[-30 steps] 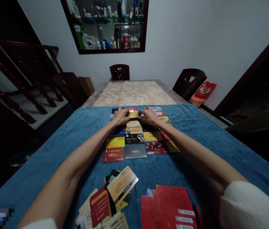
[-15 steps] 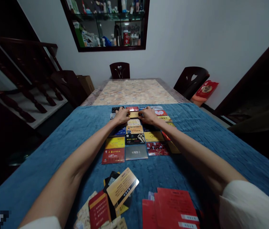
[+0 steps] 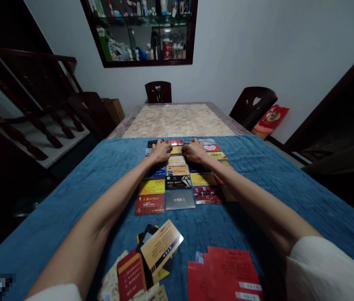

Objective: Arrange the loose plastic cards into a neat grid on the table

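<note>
My left hand (image 3: 160,151) and my right hand (image 3: 196,151) are at the far rows of cards laid out on blue cloth. Between them lies a gold card (image 3: 176,150), with curled fingers at its left and right edges. Beyond it is a red card (image 3: 175,142); on the near side come a pale card (image 3: 177,160), an orange VIP card (image 3: 177,169), a black VIP card (image 3: 178,182) and a grey card (image 3: 180,200). More cards flank this column, such as a yellow card (image 3: 152,187) and a dark red card (image 3: 149,204). My hands and forearms cover some of them.
Nearest me on the blue cloth (image 3: 79,184), a loose pile of mixed cards (image 3: 162,246) lies left and a stack of red cards (image 3: 230,267) right. Chairs (image 3: 158,92) stand around the table. A glass-shelved wall cabinet (image 3: 145,65) is beyond.
</note>
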Tool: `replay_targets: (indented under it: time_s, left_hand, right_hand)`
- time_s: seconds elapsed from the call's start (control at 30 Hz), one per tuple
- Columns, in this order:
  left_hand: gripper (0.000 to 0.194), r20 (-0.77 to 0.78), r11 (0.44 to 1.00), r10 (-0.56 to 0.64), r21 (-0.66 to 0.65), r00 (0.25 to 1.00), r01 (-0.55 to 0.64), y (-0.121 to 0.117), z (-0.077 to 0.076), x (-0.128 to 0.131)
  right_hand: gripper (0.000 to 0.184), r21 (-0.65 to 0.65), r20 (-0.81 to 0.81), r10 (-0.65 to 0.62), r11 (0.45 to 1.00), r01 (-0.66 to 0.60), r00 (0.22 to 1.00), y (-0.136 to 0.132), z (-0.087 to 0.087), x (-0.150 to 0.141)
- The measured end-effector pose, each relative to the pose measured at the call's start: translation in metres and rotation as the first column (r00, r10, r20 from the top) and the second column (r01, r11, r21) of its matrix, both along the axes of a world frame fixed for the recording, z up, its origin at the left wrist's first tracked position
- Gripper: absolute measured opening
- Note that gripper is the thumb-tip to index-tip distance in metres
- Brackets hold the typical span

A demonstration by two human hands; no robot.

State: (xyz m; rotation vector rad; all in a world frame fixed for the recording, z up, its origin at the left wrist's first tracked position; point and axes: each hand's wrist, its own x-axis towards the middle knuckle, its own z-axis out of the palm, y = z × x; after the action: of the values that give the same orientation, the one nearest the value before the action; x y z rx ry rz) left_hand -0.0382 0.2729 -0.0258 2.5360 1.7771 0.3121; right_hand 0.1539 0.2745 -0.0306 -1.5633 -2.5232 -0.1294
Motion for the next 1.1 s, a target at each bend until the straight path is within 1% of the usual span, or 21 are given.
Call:
replay_targets:
  time_s: [0.33,0.6,0.8,1.1]
  left_hand:
    - [0.032,-0.008,1.0,-0.018,0.017,1.0,0.018,0.001,-0.002,-0.001]
    - [0.035,-0.007,0.999,-0.017,0.048,1.0,0.017,-0.008,0.0,-0.004]
    - [0.031,0.026,0.995,-0.042,0.096,0.999,0.04,-0.024,0.001,-0.008]
    - [0.028,0.06,0.986,-0.112,0.134,0.992,0.103,-0.064,0.003,-0.009]
  right_hand:
    - [0.032,0.008,0.01,0.017,1.0,-0.017,1.0,-0.002,0.002,-0.001]
    - [0.033,0.02,0.006,0.011,1.0,-0.011,1.0,-0.005,0.004,0.0]
    - [0.033,0.035,-0.007,0.023,0.999,-0.023,1.0,-0.017,0.011,0.005]
    - [0.028,0.098,-0.007,0.076,0.992,-0.075,0.997,-0.053,0.022,0.014]
